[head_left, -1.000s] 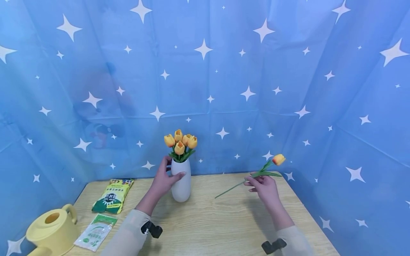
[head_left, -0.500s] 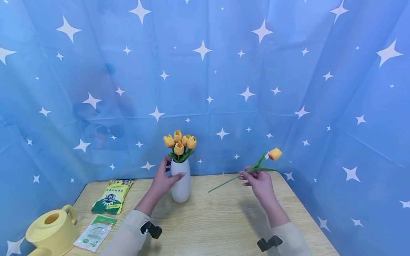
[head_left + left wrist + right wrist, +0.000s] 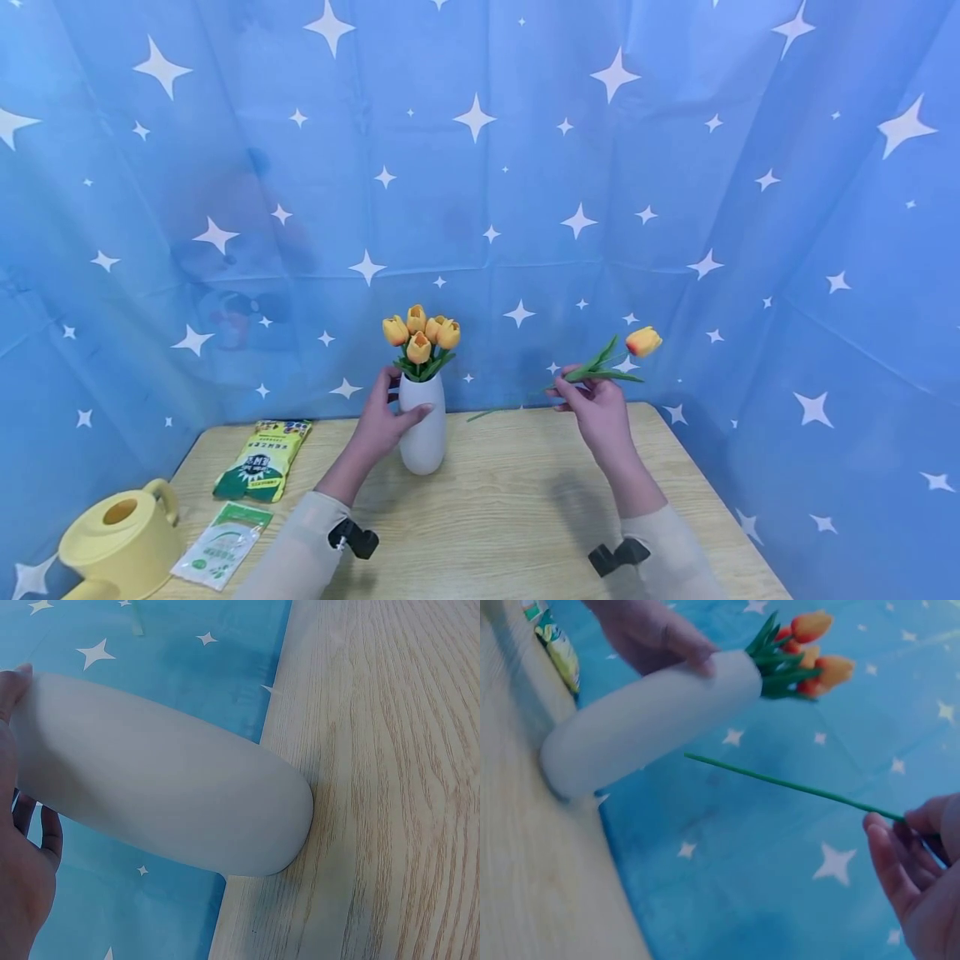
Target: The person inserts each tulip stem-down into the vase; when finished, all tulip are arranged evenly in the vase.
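A white vase (image 3: 423, 429) stands upright on the wooden table, holding several yellow-orange tulips (image 3: 418, 347) with green leaves. My left hand (image 3: 382, 425) grips the vase near its top, thumb across the front and fingers behind. In the left wrist view the smooth vase body (image 3: 165, 772) reaches down to the tabletop. Off to the right, my right hand (image 3: 600, 417) pinches a single tulip (image 3: 643, 342) by its stem, above the table. Its bloom points right and its thin green stem (image 3: 780, 782) reaches left towards the vase, its end apart from it.
On the left of the table (image 3: 480, 533) lie a yellow-green packet (image 3: 262, 462) and a smaller white-green sachet (image 3: 222, 546). A yellow watering can (image 3: 123, 542) stands at the front left corner. A blue star-patterned curtain (image 3: 480, 208) hangs behind the table's back edge.
My right hand has risen and shifted left with the tulip, its stem end coming nearer the vase and lying flatter. The left hand and the vase have stayed in place.
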### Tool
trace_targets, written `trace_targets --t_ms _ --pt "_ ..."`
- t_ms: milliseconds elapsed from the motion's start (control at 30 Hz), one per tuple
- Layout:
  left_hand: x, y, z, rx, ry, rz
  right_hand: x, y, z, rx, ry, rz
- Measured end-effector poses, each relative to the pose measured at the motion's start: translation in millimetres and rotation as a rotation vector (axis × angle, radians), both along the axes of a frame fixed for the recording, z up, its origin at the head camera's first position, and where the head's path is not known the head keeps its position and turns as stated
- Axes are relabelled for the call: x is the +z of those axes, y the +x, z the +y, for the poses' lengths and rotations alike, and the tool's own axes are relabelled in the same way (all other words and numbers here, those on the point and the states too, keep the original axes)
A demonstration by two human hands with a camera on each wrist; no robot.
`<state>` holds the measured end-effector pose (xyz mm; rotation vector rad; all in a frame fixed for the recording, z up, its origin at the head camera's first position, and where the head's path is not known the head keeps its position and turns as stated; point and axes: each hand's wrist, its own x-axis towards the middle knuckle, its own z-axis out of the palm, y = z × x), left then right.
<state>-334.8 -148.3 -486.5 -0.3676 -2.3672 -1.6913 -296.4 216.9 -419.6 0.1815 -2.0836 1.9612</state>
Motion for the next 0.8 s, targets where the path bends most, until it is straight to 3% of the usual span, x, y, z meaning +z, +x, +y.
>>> trace_targets --t_ms 433,800 --pt "-2.3 -1.7 0.4 0.015 -0.013 -0.001 44.3 8.7 -24 0.019 -0.047 0.171" --pt "-3.9 -3.4 -0.2 0.001 -0.017 0.013 59.3 5.4 -45 0.028 -0.042 0.328"
